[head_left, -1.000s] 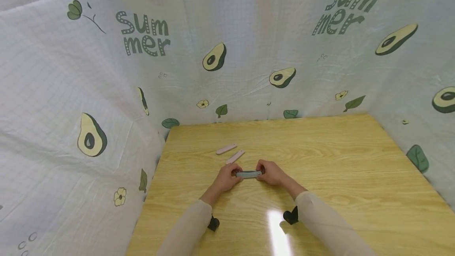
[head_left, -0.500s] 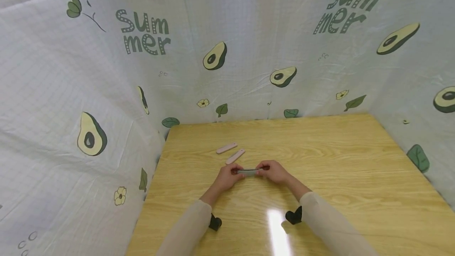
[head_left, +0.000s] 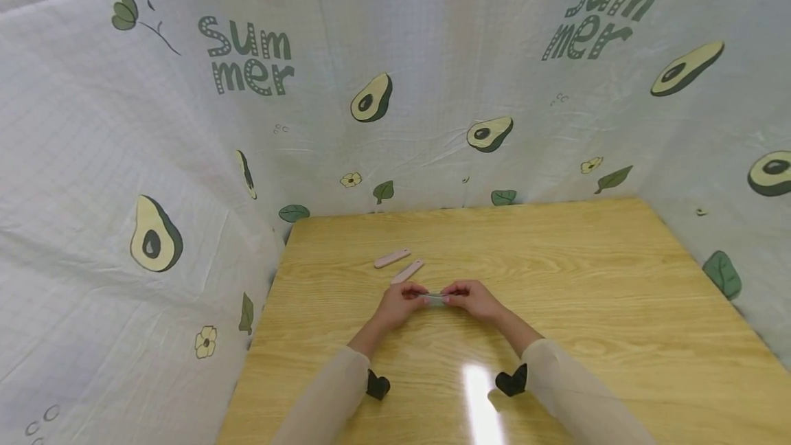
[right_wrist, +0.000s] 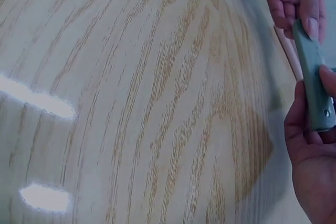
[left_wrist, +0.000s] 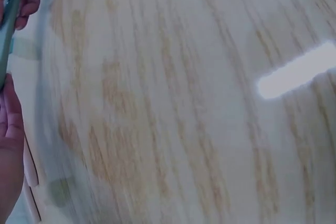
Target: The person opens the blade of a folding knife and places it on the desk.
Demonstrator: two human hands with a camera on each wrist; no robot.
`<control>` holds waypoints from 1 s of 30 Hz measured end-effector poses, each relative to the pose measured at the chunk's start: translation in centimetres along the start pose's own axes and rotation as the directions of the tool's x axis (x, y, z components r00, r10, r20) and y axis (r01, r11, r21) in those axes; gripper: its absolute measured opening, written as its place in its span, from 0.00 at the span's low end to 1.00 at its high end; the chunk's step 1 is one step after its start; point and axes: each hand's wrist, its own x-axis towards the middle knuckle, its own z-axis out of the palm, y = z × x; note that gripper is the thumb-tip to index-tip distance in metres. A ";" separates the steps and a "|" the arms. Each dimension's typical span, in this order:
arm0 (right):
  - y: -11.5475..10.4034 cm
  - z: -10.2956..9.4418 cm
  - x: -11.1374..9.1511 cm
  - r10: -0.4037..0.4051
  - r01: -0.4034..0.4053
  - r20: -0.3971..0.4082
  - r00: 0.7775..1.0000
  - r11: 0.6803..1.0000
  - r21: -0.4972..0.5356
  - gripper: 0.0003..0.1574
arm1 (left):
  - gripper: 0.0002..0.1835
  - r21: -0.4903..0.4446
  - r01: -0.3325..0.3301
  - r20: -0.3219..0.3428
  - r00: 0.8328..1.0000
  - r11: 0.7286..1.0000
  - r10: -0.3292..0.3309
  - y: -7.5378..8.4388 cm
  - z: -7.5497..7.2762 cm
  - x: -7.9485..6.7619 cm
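Observation:
A slim grey-green bar (head_left: 435,300) with rounded ends is held level between both hands, low over the table. In the right wrist view a small metal rivet shows near the right-hand end of the bar (right_wrist: 313,72). My left hand (head_left: 397,304) pinches its left end with thumb and fingers. At the other end my right hand (head_left: 476,301) grips it, thumb on the near face and fingers curled behind. The hands cover both ends in the head view. Just beyond the left hand lie two pale pink bars of similar shape, the farther pink bar (head_left: 392,258) and the nearer pink bar (head_left: 408,272).
The wood-grain table (head_left: 556,280) meets a white patterned cloth (head_left: 426,53) at the back and at both sides. A bright light reflection (head_left: 482,397) lies on the tabletop near the front. Dark camera mounts stick out from both wrists.
The right hand has shifted its hold inward along the grey-green bar, and less of the bar shows between the hands. The bar has turned slightly. The pink bars have stayed put.

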 end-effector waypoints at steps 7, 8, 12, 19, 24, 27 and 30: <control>-2.6 -0.2 -1.2 0.030 -0.032 0.028 0.999 0.996 0.078 0.15 | 0.10 -0.060 0.020 0.022 1.000 0.998 -0.019 0.0 -0.2 0.1; -2.7 -0.2 -1.2 0.028 -0.031 0.031 0.999 0.996 0.082 0.16 | 0.10 -0.059 0.018 0.022 1.000 0.998 -0.017 -0.1 -0.2 0.1; -1.7 0.0 -0.8 0.030 -0.031 0.015 0.999 0.995 0.094 0.15 | 0.11 -0.058 0.009 0.038 0.999 0.998 -0.007 -0.2 -0.2 0.0; -0.2 0.7 0.1 0.024 -0.029 0.062 0.998 0.996 0.081 0.17 | 0.13 -0.048 0.020 0.059 0.998 0.999 -0.017 0.1 0.1 -0.2; -0.4 1.1 -0.1 0.059 -0.071 0.079 0.995 0.986 0.150 0.19 | 0.12 -0.026 0.019 0.057 0.998 0.999 -0.018 0.1 0.2 -0.3; -0.3 1.1 -0.2 0.075 -0.085 0.059 0.995 0.980 0.181 0.19 | 0.11 0.002 0.025 0.066 0.998 1.000 -0.025 0.2 0.2 -0.3; -0.3 1.1 -0.2 0.087 -0.094 0.043 0.995 0.975 0.201 0.18 | 0.11 0.014 0.035 0.072 0.997 0.999 -0.036 0.2 0.2 -0.3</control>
